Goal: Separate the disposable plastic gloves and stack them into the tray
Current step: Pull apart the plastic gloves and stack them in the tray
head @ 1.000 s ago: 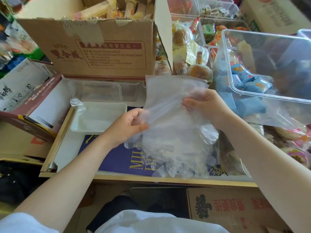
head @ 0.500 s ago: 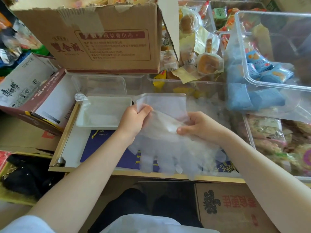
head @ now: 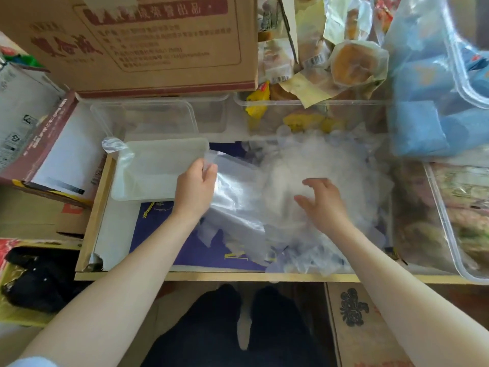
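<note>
Blurred red Chinese print on the cardboard box (head: 148, 46); black characters on the lower carton (head: 353, 308).

Crowded with stock. At 12 o'clock, a cardboard box (head: 148, 41) with red print. At 1 o'clock, wrapped pastries (head: 354, 62) heaped above a clear tub (head: 312, 112). At 3 o'clock, blue packets (head: 420, 120) and a clear bin (head: 449, 223) of snacks. At 9 o'clock, a maroon carton (head: 39, 144). At 8 o'clock, a black bag (head: 34, 276). At 5 o'clock, a printed carton (head: 354, 311). Soft, even daylight.
</note>
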